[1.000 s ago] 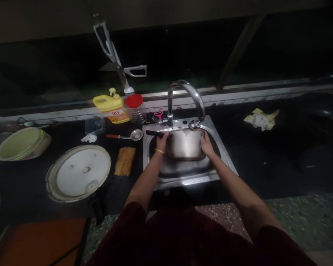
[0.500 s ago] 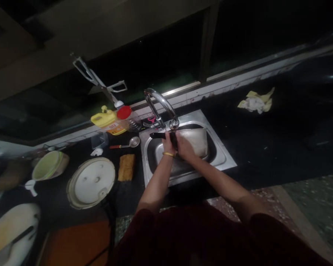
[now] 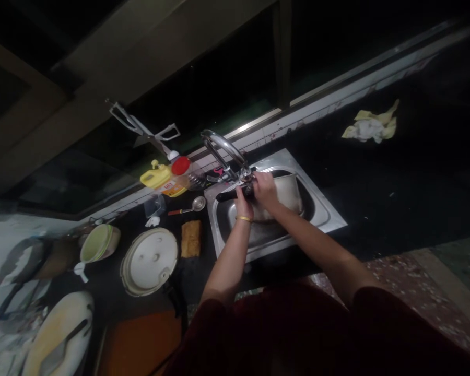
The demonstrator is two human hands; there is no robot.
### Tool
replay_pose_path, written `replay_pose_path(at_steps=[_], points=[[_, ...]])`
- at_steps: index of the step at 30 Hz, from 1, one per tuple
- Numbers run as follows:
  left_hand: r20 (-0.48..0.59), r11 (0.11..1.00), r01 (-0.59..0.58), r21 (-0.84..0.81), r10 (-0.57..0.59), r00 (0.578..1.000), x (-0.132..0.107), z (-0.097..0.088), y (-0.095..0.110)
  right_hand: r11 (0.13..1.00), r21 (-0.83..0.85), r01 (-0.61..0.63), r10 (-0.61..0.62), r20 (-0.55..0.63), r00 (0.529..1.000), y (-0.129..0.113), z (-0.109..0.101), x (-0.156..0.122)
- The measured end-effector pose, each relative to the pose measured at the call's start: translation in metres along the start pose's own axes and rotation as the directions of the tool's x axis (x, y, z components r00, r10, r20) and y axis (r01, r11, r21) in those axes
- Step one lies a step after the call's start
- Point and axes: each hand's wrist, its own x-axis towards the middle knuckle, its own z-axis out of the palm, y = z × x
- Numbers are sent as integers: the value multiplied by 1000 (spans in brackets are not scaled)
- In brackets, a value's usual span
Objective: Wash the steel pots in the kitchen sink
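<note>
Head view: the left hand (image 3: 243,202) is gripping the black handle (image 3: 227,196) of the steel pot (image 3: 290,189), which is sitting in the sink (image 3: 329,222) under the faucet (image 3: 224,147); the right hand (image 3: 265,189) is resting on its rim, grip unclear

Steel pot (image 3: 288,188) with black handle (image 3: 227,196) sits tilted in the sink (image 3: 332,219).

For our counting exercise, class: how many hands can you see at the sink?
2. The left hand grips the black handle of the pot in the sink; the right hand lies on the pot beside it. No others show, though the room is dark.
</note>
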Motion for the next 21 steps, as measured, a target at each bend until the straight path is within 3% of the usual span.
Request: replay_pose_path(at_steps=[4,9,14,18,21], points=[[-49,997,75,10,-74,996,3,0,3,991,7,132,-131,178,975,1,7,-32],[-14,996,74,43,-74,997,-1,-3,7,976,-79,205,-170,323,931,6,-12,-65],[-4,998,54,30,-54,999,-9,-2,6,982,-190,8,32,207,978,3,-19,-39],[-31,994,95,57,-93,995,-10,1,7,986,-134,96,-65,220,973,-6,-10,-41],[-41,992,81,100,-78,996,-6,-3,7,985,-87,147,-115,303,946,12,-16,-59]])
